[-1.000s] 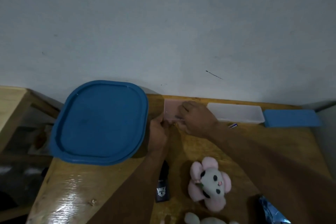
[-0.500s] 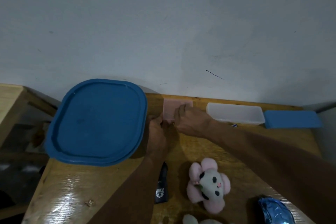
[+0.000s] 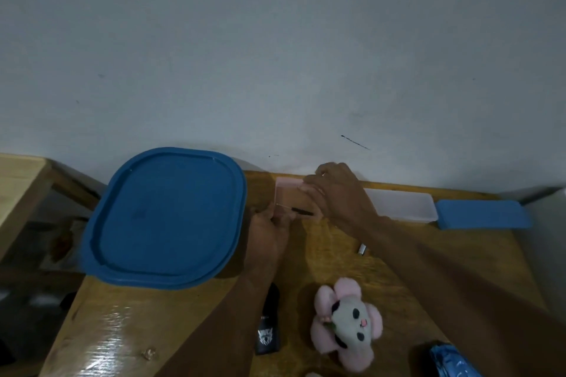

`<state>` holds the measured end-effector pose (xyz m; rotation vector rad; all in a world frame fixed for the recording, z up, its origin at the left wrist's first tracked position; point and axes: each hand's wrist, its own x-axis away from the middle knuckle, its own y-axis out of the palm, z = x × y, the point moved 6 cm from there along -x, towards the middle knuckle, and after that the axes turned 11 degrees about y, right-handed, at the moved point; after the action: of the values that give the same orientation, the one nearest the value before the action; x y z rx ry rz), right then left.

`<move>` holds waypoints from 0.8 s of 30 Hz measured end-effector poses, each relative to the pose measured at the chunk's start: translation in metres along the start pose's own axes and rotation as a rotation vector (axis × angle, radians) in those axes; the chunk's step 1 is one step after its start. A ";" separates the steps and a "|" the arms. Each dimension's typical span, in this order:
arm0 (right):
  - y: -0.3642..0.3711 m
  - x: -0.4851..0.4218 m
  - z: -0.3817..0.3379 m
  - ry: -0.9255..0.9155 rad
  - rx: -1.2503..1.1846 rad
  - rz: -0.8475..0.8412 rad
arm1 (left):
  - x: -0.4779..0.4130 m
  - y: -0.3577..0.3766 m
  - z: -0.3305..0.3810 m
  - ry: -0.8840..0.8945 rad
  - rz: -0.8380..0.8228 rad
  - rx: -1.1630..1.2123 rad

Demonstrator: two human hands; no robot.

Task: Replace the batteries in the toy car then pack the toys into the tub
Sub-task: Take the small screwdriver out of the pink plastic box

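Observation:
A small pink box (image 3: 286, 194) stands open by the wall. My left hand (image 3: 269, 231) pinches its near left corner. My right hand (image 3: 337, 193) curls over the box's right side and appears to pinch the black handle of a thin screwdriver (image 3: 295, 209) lying across the box's front. A large tub with a blue lid (image 3: 165, 217) sits to the left. One battery (image 3: 362, 248) lies on the wooden table (image 3: 128, 330). At the bottom right edge a shiny blue toy (image 3: 450, 361) shows in part. A pink and white plush (image 3: 346, 324) lies in front.
A clear white box (image 3: 404, 203) and its blue lid (image 3: 484, 214) lie along the wall on the right. A black flat object (image 3: 269, 327) rests beside my left forearm. The table's left edge drops off below the tub.
My right hand has shifted back toward the wall over the pink box, and the screwdriver has come into sight at the box's front. The battery is uncovered beside my right forearm.

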<state>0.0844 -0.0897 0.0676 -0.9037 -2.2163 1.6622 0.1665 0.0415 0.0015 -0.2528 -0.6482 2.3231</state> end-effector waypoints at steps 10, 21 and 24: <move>-0.004 -0.012 0.003 0.374 -0.321 0.131 | -0.001 -0.002 -0.001 -0.098 0.032 -0.027; 0.016 -0.007 -0.002 0.117 -0.071 -0.198 | 0.000 -0.005 -0.003 -0.087 0.059 0.098; 0.028 -0.004 -0.007 0.066 0.042 -0.389 | 0.001 -0.006 -0.001 -0.101 0.054 0.153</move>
<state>0.1002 -0.0819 0.0443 -0.4683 -2.1344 1.4665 0.1697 0.0459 0.0035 -0.0838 -0.5146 2.4359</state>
